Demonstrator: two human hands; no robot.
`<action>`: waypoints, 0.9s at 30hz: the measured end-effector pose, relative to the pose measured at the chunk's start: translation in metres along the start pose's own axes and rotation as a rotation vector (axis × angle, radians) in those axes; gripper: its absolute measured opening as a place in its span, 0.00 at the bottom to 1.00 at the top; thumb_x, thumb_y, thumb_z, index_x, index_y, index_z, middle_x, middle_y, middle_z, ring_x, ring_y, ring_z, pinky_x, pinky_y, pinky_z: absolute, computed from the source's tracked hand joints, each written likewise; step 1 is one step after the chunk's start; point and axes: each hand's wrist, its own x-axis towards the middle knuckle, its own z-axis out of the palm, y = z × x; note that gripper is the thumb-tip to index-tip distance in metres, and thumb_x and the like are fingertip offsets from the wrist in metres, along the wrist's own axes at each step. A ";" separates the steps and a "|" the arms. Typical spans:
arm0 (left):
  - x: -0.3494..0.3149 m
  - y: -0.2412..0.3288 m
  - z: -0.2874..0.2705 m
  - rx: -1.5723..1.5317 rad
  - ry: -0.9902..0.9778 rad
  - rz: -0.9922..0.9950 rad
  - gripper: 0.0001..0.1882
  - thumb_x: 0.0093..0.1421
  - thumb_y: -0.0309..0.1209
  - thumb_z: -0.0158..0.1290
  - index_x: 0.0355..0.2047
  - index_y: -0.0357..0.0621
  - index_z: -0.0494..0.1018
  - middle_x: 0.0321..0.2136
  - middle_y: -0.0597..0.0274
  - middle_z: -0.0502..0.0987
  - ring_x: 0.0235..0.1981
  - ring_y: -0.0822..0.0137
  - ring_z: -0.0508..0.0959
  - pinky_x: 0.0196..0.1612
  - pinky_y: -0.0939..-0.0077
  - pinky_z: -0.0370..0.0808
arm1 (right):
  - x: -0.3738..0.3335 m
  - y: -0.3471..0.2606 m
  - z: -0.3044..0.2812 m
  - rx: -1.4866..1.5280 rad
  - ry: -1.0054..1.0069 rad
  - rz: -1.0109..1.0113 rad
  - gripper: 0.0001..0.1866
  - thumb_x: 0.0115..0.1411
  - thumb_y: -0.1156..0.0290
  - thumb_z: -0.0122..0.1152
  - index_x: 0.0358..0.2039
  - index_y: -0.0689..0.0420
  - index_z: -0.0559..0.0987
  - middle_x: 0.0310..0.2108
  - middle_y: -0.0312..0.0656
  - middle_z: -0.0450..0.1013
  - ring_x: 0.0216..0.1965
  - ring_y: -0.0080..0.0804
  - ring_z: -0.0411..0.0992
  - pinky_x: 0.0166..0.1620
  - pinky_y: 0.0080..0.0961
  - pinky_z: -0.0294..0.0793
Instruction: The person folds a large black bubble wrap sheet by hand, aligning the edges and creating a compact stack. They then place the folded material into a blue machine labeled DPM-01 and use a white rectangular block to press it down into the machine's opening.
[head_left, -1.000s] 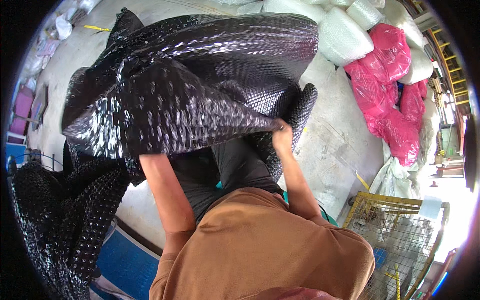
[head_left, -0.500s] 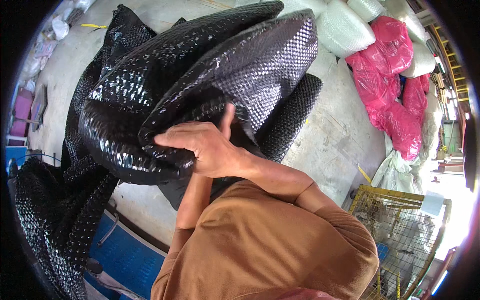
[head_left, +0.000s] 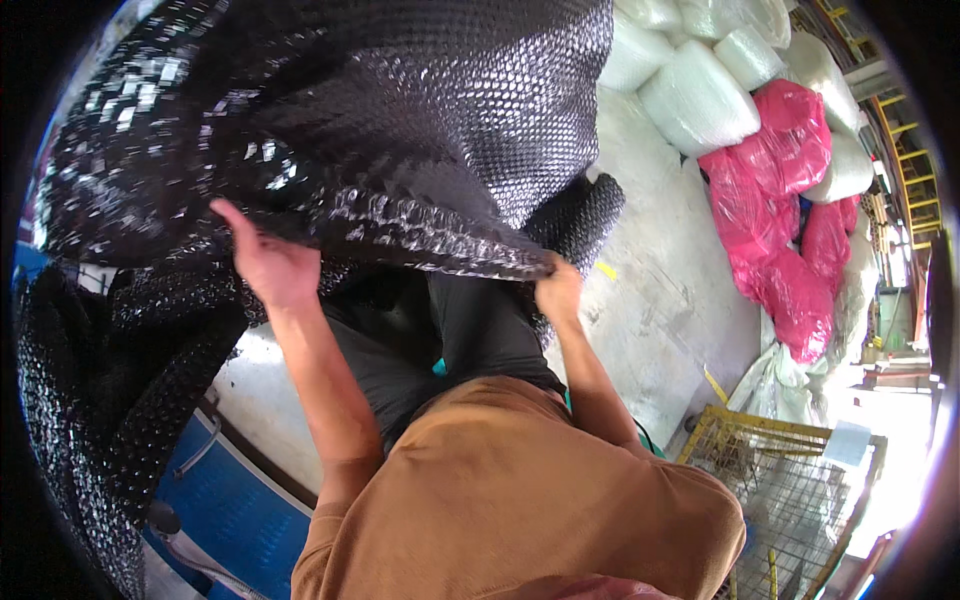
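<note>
While one edge of it is gripped by the closed right hand (head_left: 558,292), a black bubble-textured sheet (head_left: 430,110) is held spread out beyond the black trousers (head_left: 385,340), with its near edge drawn across in front of them. The left hand (head_left: 278,268) is placed just beyond the trousers, toward their left, with one digit stretched out beside the sheet; its other fingers are hidden by the film, so whether anything is gripped there cannot be told. A black textured roll (head_left: 590,220) is seen beyond the trousers to the right, partly covered by the sheet. To the left of the trousers, a heap of black film (head_left: 90,420) is bunched, with a blue surface (head_left: 240,500) seen beside it. Well to the right of the trousers, clear bubble-wrap rolls (head_left: 700,100) are piled, and a pink plastic-wrapped bundle (head_left: 780,240) is set next to them. Behind and to the right of the trousers, a yellow-framed wire cage (head_left: 770,428) is stood on the grey floor (head_left: 670,300). A brown shirt (head_left: 540,480) is worn above the trousers.
</note>
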 end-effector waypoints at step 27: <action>-0.019 -0.016 0.005 -0.044 -0.398 -0.017 0.17 0.73 0.32 0.51 0.60 0.42 0.72 0.56 0.58 0.78 0.56 0.57 0.78 0.60 0.51 0.76 | -0.016 -0.064 0.021 0.036 -0.293 -0.085 0.30 0.53 0.66 0.75 0.56 0.61 0.78 0.47 0.58 0.79 0.50 0.55 0.77 0.55 0.42 0.74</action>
